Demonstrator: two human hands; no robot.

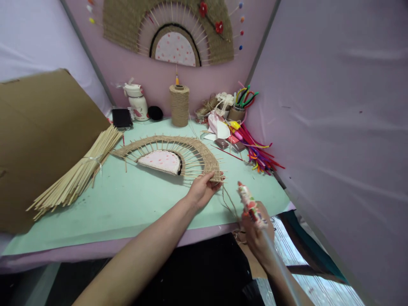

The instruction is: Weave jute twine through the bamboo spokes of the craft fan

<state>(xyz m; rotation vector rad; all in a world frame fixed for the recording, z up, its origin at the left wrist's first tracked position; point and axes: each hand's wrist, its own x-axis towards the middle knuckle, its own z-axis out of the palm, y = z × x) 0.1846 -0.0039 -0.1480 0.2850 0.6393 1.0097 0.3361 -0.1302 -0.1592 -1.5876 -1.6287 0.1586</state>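
My left hand [204,190] grips the right end of a woven fan [208,155], thumb on top of the weave. Thin sticks radiate through the fan from a half-round centre [161,161] of pale pink dotted cloth with black trim. A loose strand of twine [228,199] hangs from the held corner toward the table's front edge. In my right hand [259,231], beyond that edge, is a hot glue gun [251,206] with a patterned body, slightly blurred. Its nozzle points up and left, apart from the fan, and a long translucent glue stick [280,259] runs out of its back.
A bundle of thin sticks [78,170] leans by a cardboard sheet [47,140] at left. Behind the fan stand a white bottle [138,104] and a twine spool [179,106]. Pipe cleaners [259,153] and a tool cup [236,113] sit at right. A larger fan [123,29] hangs behind.
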